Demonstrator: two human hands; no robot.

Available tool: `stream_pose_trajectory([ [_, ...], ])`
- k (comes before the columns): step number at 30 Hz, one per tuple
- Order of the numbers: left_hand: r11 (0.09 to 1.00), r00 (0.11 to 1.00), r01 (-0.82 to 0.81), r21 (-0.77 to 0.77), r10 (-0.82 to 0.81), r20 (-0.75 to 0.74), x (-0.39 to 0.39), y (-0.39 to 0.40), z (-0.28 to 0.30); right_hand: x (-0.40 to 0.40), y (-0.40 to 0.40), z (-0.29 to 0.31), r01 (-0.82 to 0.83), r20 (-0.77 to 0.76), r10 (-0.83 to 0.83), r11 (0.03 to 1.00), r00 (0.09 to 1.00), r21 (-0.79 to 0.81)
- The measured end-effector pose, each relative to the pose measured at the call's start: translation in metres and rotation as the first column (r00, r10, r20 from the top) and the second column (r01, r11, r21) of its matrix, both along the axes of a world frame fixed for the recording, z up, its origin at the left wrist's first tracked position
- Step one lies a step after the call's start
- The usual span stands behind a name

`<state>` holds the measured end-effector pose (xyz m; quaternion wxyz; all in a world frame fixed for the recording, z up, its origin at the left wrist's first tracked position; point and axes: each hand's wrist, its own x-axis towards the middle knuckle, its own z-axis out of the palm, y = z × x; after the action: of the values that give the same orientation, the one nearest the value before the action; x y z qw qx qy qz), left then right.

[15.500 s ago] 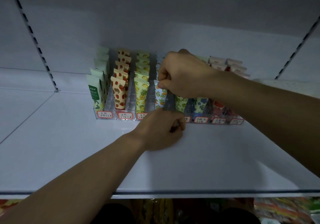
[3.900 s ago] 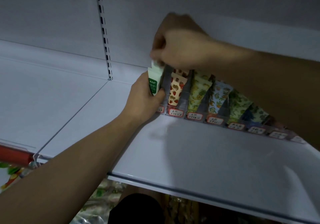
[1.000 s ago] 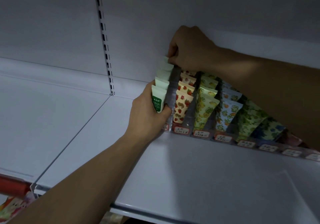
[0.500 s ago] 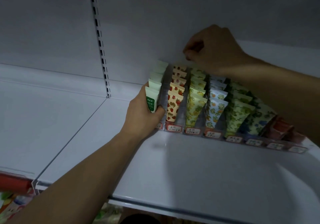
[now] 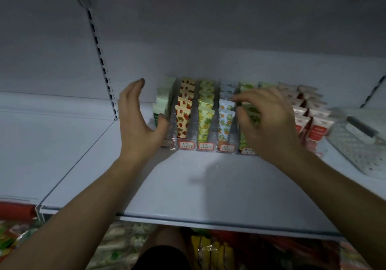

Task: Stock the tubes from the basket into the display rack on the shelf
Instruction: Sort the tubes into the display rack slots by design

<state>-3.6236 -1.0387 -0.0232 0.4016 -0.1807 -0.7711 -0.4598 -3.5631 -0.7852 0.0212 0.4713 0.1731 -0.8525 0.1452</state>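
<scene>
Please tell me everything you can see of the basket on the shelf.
The basket stands on the white shelf at the far right, just right of the display rack, partly cut off by the frame edge. It looks like pale plastic with walls perforated in a small pattern, and a grey handle lies across its top. Neither hand touches it; its contents cannot be seen.

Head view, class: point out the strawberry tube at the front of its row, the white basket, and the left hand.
strawberry tube (image 5: 183, 121), head view, on its printed front.
white basket (image 5: 355, 150), head view, on its perforated side wall.
left hand (image 5: 136, 123), head view, on the palm.
</scene>
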Motion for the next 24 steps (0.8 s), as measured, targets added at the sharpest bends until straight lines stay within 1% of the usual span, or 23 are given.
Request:
stream_pose_trajectory([
  [2,0.988,0.983,-0.036,-0.15,0.008,-0.185,0.009,0.008,0.005,0.009,0.013,-0.017,-0.024,-0.019,0.025,1.0,1.0,0.004],
  [3,0.972,0.97,-0.027,-0.232,-0.031,-0.241,0.014,0.014,0.005,0.012,0.017,-0.024,-0.034,-0.01,0.034,0.999,0.999,-0.015],
  [4,0.948,0.96,0.016,-0.319,-0.104,-0.261,0.021,0.023,0.004,0.016,0.021,-0.03,-0.036,0.004,0.036,0.998,0.999,-0.045],
  [6,0.861,0.94,0.162,-0.482,-0.283,-0.189,0.032,0.041,-0.002,0.022,0.028,-0.043,-0.032,0.044,0.037,0.994,0.998,-0.106],
  [8,0.769,0.919,0.266,-0.581,-0.384,-0.087,0.036,0.055,-0.006,0.026,0.033,-0.053,-0.036,0.082,0.049,0.987,0.995,-0.157],
  [9,0.749,0.916,0.295,-0.593,-0.399,-0.049,0.035,0.061,-0.006,0.026,0.035,-0.055,-0.041,0.094,0.059,0.981,0.994,-0.187],
  [11,0.762,0.92,0.325,-0.559,-0.392,0.0,0.035,0.07,-0.004,0.026,0.038,-0.056,-0.04,0.098,0.065,0.97,0.993,-0.24],
  [13,0.787,0.923,0.332,-0.519,-0.384,0.008,0.036,0.081,0.0,0.026,0.04,-0.057,-0.026,0.117,0.059,0.964,0.991,-0.265],
  [15,0.784,0.918,0.337,-0.52,-0.396,-0.003,0.039,0.095,0.004,0.026,0.043,-0.057,-0.027,0.142,0.074,0.952,0.987,-0.305],
  [18,0.781,0.911,0.356,-0.513,-0.413,0.002,0.041,0.114,0.001,0.026,0.048,-0.057,-0.044,0.154,0.115,0.913,0.981,-0.405],
  [21,0.797,0.911,0.383,-0.467,-0.408,0.051,0.042,0.121,-0.009,0.025,0.048,-0.057,-0.073,0.155,0.179,0.848,0.971,-0.525],
  [23,0.769,0.898,0.417,-0.484,-0.431,0.089,0.044,0.123,-0.017,0.026,0.047,-0.057,-0.071,0.161,0.191,0.829,0.968,-0.554],
  [24,0.737,0.891,0.433,-0.519,-0.439,0.12,0.047,0.123,-0.02,0.027,0.046,-0.057,-0.069,0.166,0.194,0.825,0.967,-0.561],
])
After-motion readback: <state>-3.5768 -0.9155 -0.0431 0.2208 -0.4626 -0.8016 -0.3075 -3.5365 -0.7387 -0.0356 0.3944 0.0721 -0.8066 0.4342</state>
